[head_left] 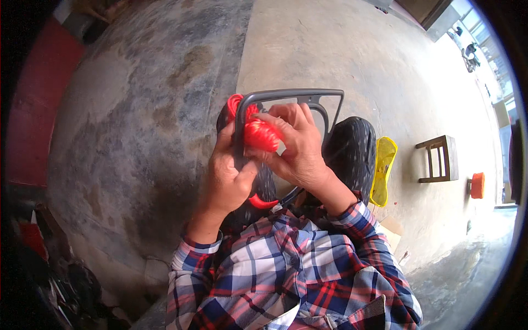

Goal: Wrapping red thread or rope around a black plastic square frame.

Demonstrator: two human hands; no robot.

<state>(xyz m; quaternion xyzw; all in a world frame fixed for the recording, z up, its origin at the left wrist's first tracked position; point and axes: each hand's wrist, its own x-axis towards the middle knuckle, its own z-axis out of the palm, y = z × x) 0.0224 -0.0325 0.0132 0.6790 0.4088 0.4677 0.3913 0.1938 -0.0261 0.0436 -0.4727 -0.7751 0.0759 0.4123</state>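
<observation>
A dark grey frame (pixel 291 93) with rounded corners rests over my lap, between my knees. My left hand (pixel 228 179) is closed round the left bar of this frame. In my right hand (pixel 300 146) is a bundle of red cord (pixel 262 136), gripped inside the frame's opening, close to the left bar. Loops of red cord (pixel 235 104) lie at the frame's upper left corner. Below my hands a curved red strip (pixel 263 203) shows on the frame's lower part. My fingers hide part of the bundle, and its surface is slightly blurred.
A yellow tray-like container (pixel 383 173) lies beside my right knee (pixel 352 151). Farther right stand a wooden stool (pixel 441 159) and a small red-orange seat (pixel 477 185). Dark clutter (pixel 66 280) fills the lower left, with a red panel (pixel 41 104) above it.
</observation>
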